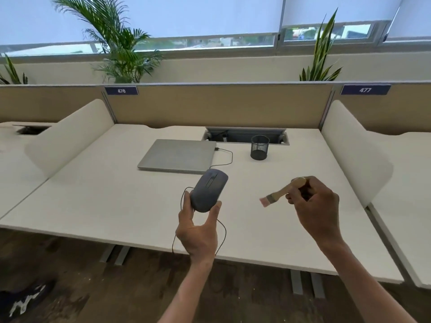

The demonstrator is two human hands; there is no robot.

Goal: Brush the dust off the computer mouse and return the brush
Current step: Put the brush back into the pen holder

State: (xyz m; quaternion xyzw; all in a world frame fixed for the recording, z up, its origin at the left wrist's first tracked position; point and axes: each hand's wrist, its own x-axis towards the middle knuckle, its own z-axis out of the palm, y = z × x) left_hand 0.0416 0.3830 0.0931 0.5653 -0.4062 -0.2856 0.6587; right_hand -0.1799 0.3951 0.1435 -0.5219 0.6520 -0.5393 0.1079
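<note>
My left hand point(198, 231) holds a dark grey wired computer mouse point(209, 190) lifted above the white desk point(116, 201), thumb and fingers pinching its near end. The mouse's thin black cable point(222, 234) loops down behind that hand. My right hand point(314, 206) grips the wooden handle of a small brush point(283, 191), whose pale bristles point left toward the mouse, about a hand's width away from it and not touching.
A closed silver laptop point(178, 156) lies at the back of the desk with a cable plugged into its right side. A black mesh pen cup point(259, 147) stands before an open cable tray point(245, 134). White side dividers point(349, 145) flank the desk.
</note>
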